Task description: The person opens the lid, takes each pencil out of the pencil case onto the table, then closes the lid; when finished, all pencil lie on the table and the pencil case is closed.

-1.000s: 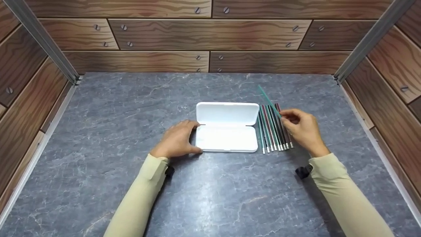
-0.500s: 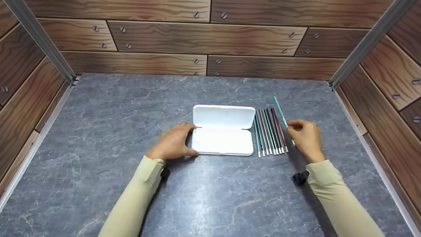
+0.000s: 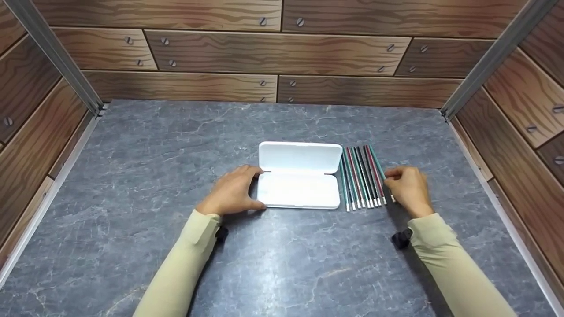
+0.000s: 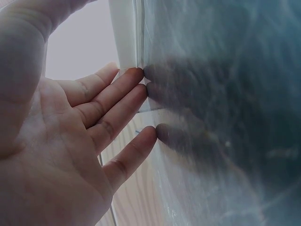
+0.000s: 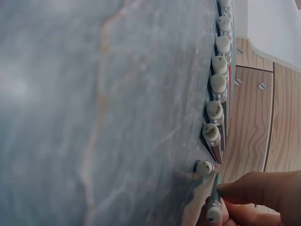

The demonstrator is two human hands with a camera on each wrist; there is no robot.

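Note:
A white hinged pencil case (image 3: pixel 298 190) lies with its lid raised and nothing seen inside. My left hand (image 3: pixel 233 190) rests against its left side, thumb at the near corner. In the left wrist view the fingers (image 4: pixel 115 110) are extended, with tips at the case and tabletop. To the right of the case is a row of pencils (image 3: pixel 356 176) in green, red and black, their eraser ends toward me. My right hand (image 3: pixel 409 188) pinches a green pencil (image 3: pixel 377 159) beside the row's right end. Its white eraser (image 5: pixel 214 214) shows below the thumb in the right wrist view.
The work surface is a grey marbled tabletop (image 3: pixel 282 264). Wood-patterned panels (image 3: pixel 282 53) close off the back and both sides, with grey metal posts (image 3: pixel 57 57) in the rear corners. One eraser end (image 5: pixel 204 167) lies slightly apart from the row, close to my right fingers.
My right hand has carried the green pencil from above the row to its right end and lowered it nearly parallel to the others. My left hand stays at the case; the view shifts slightly.

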